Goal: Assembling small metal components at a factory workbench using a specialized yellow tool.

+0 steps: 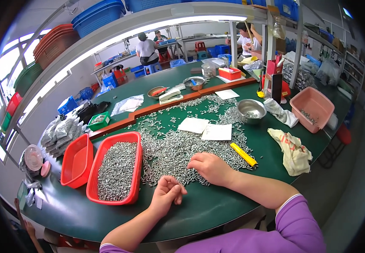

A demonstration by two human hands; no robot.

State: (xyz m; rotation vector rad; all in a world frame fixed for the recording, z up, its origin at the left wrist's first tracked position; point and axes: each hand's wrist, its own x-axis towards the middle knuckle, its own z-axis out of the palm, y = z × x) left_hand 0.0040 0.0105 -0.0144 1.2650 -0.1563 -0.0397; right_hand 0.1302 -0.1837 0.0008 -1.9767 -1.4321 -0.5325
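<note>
A wide pile of small silvery metal parts (170, 147) lies spread over the green tabletop (229, 202). At the pile's near edge is my left hand (168, 195), palm side up, its fingers curled in toward the thumb. What it holds, if anything, is hidden. My right hand (210, 168) is over the pile's near right part, knuckles up and fingers bent down with the tips close together. Whether a part is between them is too small to tell. Left of my left hand stands a red plastic basket (139, 168) filled with the same kind of parts.
An empty red basket (83, 182) stands farther left. White paper slips (216, 132) and a yellow box cutter (243, 154) lie on the pile. A steel bowl (251, 117), a pink basin (326, 101) and a cloth (296, 162) are at the right. A wooden strip (182, 100) runs behind.
</note>
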